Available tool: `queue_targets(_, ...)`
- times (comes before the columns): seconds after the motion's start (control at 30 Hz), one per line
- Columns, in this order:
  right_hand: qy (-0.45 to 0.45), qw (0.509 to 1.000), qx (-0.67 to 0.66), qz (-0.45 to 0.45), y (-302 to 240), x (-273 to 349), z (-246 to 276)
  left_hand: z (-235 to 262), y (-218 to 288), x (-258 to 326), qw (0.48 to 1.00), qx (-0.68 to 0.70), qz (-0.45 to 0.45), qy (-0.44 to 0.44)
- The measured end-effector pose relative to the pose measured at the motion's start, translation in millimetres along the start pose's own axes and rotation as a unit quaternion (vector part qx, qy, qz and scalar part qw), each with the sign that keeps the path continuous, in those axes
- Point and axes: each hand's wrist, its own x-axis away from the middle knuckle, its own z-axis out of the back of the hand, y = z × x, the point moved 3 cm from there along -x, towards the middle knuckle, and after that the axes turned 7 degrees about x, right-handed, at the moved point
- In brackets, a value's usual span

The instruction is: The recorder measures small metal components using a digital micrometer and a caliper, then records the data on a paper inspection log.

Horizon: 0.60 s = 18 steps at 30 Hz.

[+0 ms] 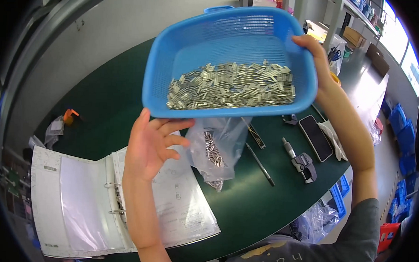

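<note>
A blue plastic basket (231, 41) is lifted above the green table, tilted so that many small silvery metal pieces (234, 85) lie heaped along its lower side. My right hand (317, 58) grips its right end, thumb over the rim. My left hand (156, 145) is below the lower left corner, palm turned up and fingers spread; its thumb tip is at the rim, though whether it bears weight I cannot tell. Beneath the basket lies a clear plastic bag (231, 155) with small metal pins (212, 149) inside.
An open ring binder (86, 210) covers the table's left front. Right of the bag lie a pen-like metal rod (260, 165), a digital micrometer (300, 162), a phone (316, 138) and a white cloth (334, 140). An orange object (70, 116) sits far left.
</note>
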Motion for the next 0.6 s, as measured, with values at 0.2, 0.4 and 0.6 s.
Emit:
queue_targets(0.2,0.098,0.991,0.003,0.088,-60,51,71,-32,1,27,0.736,-0.487,-0.462,0.089)
queue_targets(0.4,0.086,0.977,0.084,0.178,-104,80,98,-79,2,-3,0.649,-0.693,-0.311,0.047)
queue_targets(0.6,0.090,0.984,0.044,0.148,-98,81,84,-44,-14,-28,0.816,-0.527,-0.231,0.062)
